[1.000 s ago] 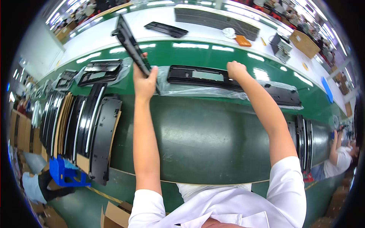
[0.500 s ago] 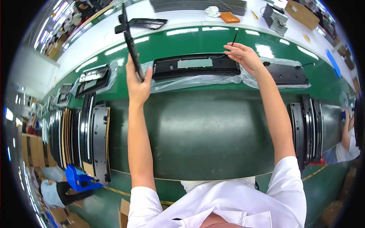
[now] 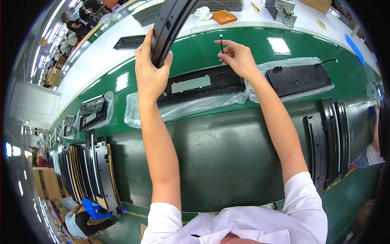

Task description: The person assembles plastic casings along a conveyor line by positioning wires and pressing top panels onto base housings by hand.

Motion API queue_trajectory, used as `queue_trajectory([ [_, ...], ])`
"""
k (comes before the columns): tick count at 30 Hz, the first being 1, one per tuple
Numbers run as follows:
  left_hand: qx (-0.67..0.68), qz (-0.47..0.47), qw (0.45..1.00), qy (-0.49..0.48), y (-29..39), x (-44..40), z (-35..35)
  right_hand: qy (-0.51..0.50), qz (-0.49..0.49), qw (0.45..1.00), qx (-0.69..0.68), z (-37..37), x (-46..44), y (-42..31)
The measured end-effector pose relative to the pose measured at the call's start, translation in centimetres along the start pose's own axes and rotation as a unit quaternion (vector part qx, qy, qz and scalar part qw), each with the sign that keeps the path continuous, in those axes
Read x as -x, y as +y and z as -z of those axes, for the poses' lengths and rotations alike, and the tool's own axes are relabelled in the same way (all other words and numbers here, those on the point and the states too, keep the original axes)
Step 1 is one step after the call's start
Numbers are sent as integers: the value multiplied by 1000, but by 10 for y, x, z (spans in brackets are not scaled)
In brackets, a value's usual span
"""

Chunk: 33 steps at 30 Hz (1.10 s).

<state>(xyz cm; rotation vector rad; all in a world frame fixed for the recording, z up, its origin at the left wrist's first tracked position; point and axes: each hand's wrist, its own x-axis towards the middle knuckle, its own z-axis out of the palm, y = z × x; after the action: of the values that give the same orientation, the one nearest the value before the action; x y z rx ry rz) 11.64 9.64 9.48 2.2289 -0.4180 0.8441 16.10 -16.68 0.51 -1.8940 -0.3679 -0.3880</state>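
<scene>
My left hand (image 3: 152, 75) grips the lower end of a long black panel (image 3: 170, 28), which tilts up and right past the top edge of the view. My right hand (image 3: 237, 57) pinches a thin black cable (image 3: 222, 44) with a small white connector at its upper end. Below and between the hands, a black frame with a pale rectangular window (image 3: 191, 85) lies on clear plastic film (image 3: 178, 114) on the green surface. Right of my right hand, a black plate (image 3: 299, 79) with a short cable lies on more film.
Upright black panels with cardboard sheets (image 3: 87, 171) stand at the left; more panels (image 3: 335, 136) stand at the right. An orange block (image 3: 224, 16), white crumpled material (image 3: 203, 13) and a grey metal device (image 3: 281, 13) are at the back. Other people (image 3: 79, 223) are around.
The panel in my left hand has tipped from leaning left to leaning right. My right hand, with the cable, has moved left towards it. The view has shifted.
</scene>
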Motion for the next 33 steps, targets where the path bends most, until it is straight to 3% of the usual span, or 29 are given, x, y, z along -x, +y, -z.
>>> queue_trajectory([
  [3,-64,9,996,-60,-15,5,0,-12,-91,994,-66,6,-1,-16],
  [7,-141,-20,980,-140,-24,12,13,-19,-107,989,-101,3,-5,-14],
  [9,-151,-24,976,-154,-26,15,16,-61,-40,996,-50,3,-8,-1],
  [11,-175,-48,965,-192,-27,18,15,-49,-64,992,-99,0,-5,4],
  [13,-163,-32,964,-205,-26,19,14,46,141,988,39,1,-2,12],
  [14,-159,-34,961,-222,-26,19,14,18,99,995,-3,4,-4,16],
  [18,-141,-30,957,-253,-27,21,12,13,82,996,34,11,3,9],
  [21,-142,-34,957,-251,-31,24,9,-43,50,997,-39,19,1,12],
  [23,-152,-46,958,-240,-33,25,5,-23,49,983,173,25,7,27],
  [24,-147,-47,959,-239,-34,26,4,-25,49,983,174,25,8,25],
  [26,-140,-47,960,-238,-37,27,2,-95,-130,968,194,26,9,21],
  [27,-135,-37,958,-251,-38,28,1,-94,-132,967,195,26,11,23],
  [29,-127,-31,956,-262,-40,30,-3,-95,-153,983,36,23,15,30],
  [30,-125,-28,953,-276,-39,32,-6,-40,-19,983,177,20,21,35],
  [33,-128,-17,944,-304,-39,36,-9,25,62,982,179,18,24,60],
])
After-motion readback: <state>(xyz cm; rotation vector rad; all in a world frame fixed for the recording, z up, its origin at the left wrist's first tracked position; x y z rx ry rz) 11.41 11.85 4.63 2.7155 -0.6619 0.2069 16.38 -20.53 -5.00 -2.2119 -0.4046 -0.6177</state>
